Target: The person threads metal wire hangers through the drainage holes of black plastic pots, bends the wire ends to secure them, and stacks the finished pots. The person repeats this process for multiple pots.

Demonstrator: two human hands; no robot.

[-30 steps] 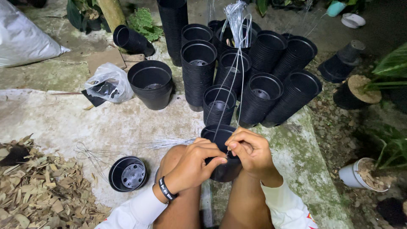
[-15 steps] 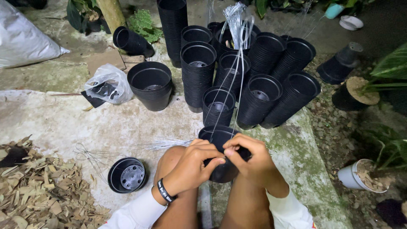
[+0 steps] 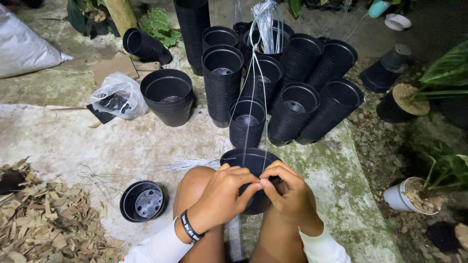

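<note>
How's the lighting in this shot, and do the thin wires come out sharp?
Head view: harsh light from the camera's side, bright on both hands, left hand and right hand, dark toward the top edge; the thin wires show glare and look faint against the black pots.

Mossy concrete floor (image 3: pixel 341 170), gravel (image 3: pixel 385 146) alongside, lit against darkness.

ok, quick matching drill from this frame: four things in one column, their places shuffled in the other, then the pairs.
Things:
1. small black pot
2. clear plastic bag
3. white pot of soil
4. held black pot

Places:
A. right edge, beside the leafy plant
B. between left hand and right hand
C. ground by the dry leaves
D. left of the big lone pot

Pairs: 1-C, 2-D, 3-A, 4-B
</note>
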